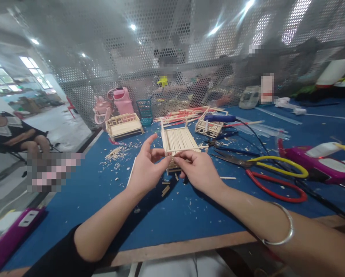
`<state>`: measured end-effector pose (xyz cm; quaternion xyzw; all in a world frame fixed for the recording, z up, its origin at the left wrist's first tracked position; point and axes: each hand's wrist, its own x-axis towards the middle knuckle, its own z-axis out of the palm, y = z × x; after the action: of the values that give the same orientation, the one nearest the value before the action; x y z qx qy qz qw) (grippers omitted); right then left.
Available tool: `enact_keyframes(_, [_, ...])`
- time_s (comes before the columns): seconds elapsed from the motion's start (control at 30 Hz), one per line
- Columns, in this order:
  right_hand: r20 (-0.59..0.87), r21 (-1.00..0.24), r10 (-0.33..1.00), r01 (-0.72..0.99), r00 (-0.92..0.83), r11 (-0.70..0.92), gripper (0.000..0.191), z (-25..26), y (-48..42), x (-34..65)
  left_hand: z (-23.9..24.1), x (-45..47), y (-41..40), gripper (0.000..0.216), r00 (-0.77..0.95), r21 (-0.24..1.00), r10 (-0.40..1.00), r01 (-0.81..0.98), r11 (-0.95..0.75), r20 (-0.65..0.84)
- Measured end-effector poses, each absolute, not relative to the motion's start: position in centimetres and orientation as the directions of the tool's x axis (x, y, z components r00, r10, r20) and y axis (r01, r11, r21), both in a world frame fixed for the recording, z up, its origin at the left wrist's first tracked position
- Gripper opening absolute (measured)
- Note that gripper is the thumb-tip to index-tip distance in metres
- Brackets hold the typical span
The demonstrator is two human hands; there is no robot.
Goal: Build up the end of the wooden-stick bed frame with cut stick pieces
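Observation:
A small wooden-stick model bed (178, 143) stands on the blue table mat (109, 200) in front of me. My left hand (147, 166) and my right hand (198, 169) meet at its near end. Both pinch a thin wooden stick (186, 149) lying across the frame's front rail. The left index finger points up and the other fingers curl in. A silver bangle (282, 229) sits on my right wrist.
Red and yellow scissors (269, 171) and a glue gun (218, 118) with cable lie right of the model. Two more stick models (123, 125) (209, 127) stand behind, with wood scraps (115, 154). Purple devices (316, 161) (14, 234) lie at both sides. A person (14, 134) sits far left.

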<state>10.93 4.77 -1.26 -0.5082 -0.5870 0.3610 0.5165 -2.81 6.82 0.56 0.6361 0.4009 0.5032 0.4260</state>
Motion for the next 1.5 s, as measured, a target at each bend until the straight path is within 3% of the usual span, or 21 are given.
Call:
enact_keyframes(0.4, [0.201,-0.961,0.976,0.212,0.081,0.18,0.018,-0.6,4.3,11.1,0.5,-2.7,6.7,0.066,0.17,0.931,0.93,0.112,-0.348,0.327])
enact_keyframes(0.77, [0.025,-1.0,0.991,0.01,0.131,0.024,0.02,-0.9,4.6,10.6,0.4,-2.8,6.7,0.065,0.161,0.921,0.926,0.143,-0.364,0.341])
enact_keyframes(1.1, [0.108,-0.994,0.98,0.028,0.169,0.104,0.015,-0.9,4.3,11.1,0.7,-3.0,6.5,0.068,0.172,0.928,0.931,0.136,-0.347,0.323])
enact_keyframes(1.33, [0.157,-0.985,0.96,0.102,0.232,0.136,0.014,-0.9,3.9,11.5,0.7,-3.9,7.2,0.047,0.018,0.908,0.915,0.114,-0.402,0.403])
enact_keyframes(1.5, [0.177,-0.976,0.949,0.169,0.261,0.136,0.013,-0.7,3.6,11.6,0.9,-4.1,7.5,0.033,-0.006,0.927,0.934,0.125,-0.352,0.356])
